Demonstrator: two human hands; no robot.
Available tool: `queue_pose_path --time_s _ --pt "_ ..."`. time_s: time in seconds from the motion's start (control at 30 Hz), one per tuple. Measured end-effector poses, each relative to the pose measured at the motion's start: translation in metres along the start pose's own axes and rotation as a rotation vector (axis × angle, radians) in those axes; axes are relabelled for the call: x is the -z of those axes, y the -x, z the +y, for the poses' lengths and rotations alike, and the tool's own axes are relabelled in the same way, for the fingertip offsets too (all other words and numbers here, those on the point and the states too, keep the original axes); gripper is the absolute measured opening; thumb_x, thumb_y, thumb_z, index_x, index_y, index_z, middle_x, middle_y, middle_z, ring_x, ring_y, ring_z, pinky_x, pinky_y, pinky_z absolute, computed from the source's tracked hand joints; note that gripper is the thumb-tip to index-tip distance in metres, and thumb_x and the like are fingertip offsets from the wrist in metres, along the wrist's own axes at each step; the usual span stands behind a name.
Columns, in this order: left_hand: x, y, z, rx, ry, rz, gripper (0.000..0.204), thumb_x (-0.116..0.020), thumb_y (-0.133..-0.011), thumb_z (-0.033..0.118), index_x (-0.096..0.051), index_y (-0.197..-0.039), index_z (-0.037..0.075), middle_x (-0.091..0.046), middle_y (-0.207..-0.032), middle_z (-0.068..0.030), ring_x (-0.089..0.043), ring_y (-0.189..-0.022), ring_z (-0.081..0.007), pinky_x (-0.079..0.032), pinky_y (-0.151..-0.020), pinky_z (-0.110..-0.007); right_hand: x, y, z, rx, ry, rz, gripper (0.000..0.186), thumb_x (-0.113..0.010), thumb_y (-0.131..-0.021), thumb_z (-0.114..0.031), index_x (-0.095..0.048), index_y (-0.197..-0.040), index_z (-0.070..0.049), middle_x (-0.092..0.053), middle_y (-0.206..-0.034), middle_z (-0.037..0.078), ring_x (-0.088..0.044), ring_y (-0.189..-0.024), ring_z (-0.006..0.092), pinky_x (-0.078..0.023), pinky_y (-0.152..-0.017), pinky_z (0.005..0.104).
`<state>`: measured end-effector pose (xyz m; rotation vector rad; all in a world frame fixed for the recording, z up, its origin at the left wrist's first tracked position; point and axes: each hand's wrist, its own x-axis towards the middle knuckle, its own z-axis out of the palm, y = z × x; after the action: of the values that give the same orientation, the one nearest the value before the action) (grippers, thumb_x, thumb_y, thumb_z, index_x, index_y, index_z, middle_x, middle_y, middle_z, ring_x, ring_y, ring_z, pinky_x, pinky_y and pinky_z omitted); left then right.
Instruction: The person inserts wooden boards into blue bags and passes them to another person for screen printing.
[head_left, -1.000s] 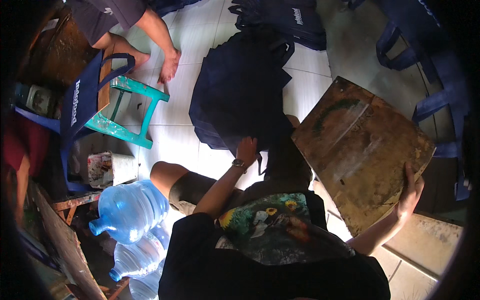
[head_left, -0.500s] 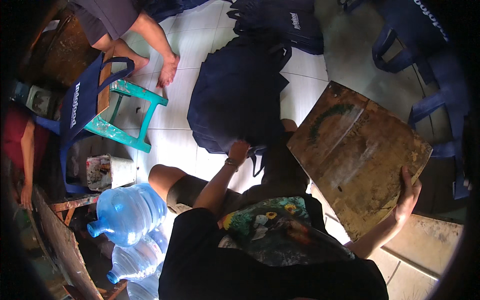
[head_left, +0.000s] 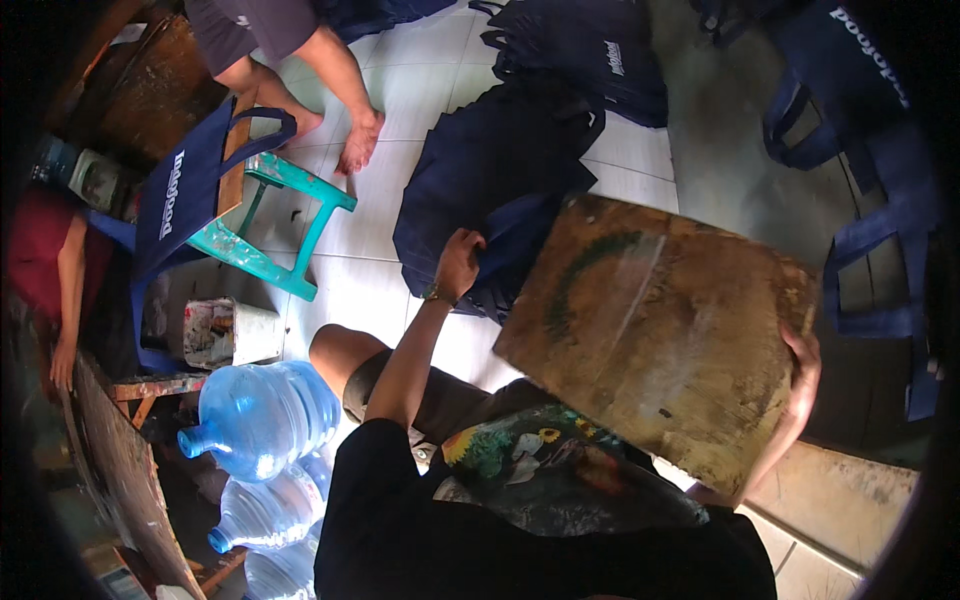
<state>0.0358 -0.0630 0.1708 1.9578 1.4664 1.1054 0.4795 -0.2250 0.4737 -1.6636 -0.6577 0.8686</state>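
My left hand [head_left: 458, 262] has its fingers closed on the upper layer of a pile of dark navy fabric bags [head_left: 500, 140] on the floor, pulling up a lighter-showing fold. On the right, my right hand [head_left: 800, 365] grips the edge of a worn square brown wooden board [head_left: 640, 340], stained with a dark green curved mark. The board is tilted over my lap, its left corner close beside the bag pile and partly in front of it.
Another person's bare feet [head_left: 358, 145] stand by a teal stool [head_left: 315, 245] holding a bagged board [head_left: 180, 180]. At left are a second person's arm [head_left: 70, 300], a paint-stained bucket [head_left: 250, 335] and several water jugs [head_left: 260, 420]. More bags [head_left: 580, 50] [head_left: 870, 260] lie behind and hang right.
My left hand has moved up along the bag pile, lifting its top layer. The board in my right hand has swung leftward and tilted, now overlapping the bags' lower right.
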Motion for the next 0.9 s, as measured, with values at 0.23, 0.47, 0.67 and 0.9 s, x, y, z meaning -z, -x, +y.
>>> queue_pose_path --time_s 0.23,0.47,0.67,0.9 --pt "0.009 -0.015 0.006 -0.128 -0.004 -0.087 0.031 -0.052 -0.068 -0.005 -0.058 -0.097 0.004 -0.055 -0.096 -0.0175 -0.054 -0.094 -0.0376 -0.046 -0.084 -0.043 -0.038 -0.047 0.064 -0.198 -0.117 -0.25 0.039 -0.065 -0.075 -0.013 -0.06 -0.109 0.004 -0.062 -0.104 0.012 -0.059 -0.095 0.0204 -0.046 -0.081 0.0319" --pt "0.02 0.004 0.013 -0.277 -0.221 -0.282 0.059 -0.058 -0.063 -0.005 -0.054 -0.12 0.008 -0.054 -0.117 -0.0149 -0.052 -0.106 -0.0338 -0.046 -0.092 -0.041 -0.094 -0.092 0.109 -0.229 -0.253 -0.588 0.031 -0.06 -0.084 -0.016 -0.06 -0.107 0.005 -0.063 -0.102 0.013 -0.063 -0.09 0.022 -0.052 -0.076 0.035" --pt "0.01 0.036 -0.013 -0.171 -0.313 -0.345 0.073 -0.065 -0.061 -0.004 -0.047 -0.13 0.011 -0.053 -0.124 -0.0135 -0.052 -0.111 -0.0317 -0.047 -0.092 -0.04 -0.11 -0.104 0.14 -0.28 -0.184 -0.484 0.033 -0.056 -0.09 -0.018 -0.058 -0.114 0.005 -0.063 -0.107 0.012 -0.064 -0.089 0.0214 -0.053 -0.077 0.0352" --pt "-0.011 0.067 -0.034 0.146 -0.29 -0.084 0.077 -0.074 -0.063 0.004 -0.041 -0.132 0.007 -0.055 -0.119 -0.0163 -0.055 -0.108 -0.0322 -0.048 -0.088 -0.041 -0.099 -0.093 0.163 -0.288 -0.259 -0.403 0.036 -0.056 -0.09 -0.019 -0.056 -0.119 0.002 -0.062 -0.11 0.01 -0.062 -0.097 0.0217 -0.05 -0.086 0.0369"
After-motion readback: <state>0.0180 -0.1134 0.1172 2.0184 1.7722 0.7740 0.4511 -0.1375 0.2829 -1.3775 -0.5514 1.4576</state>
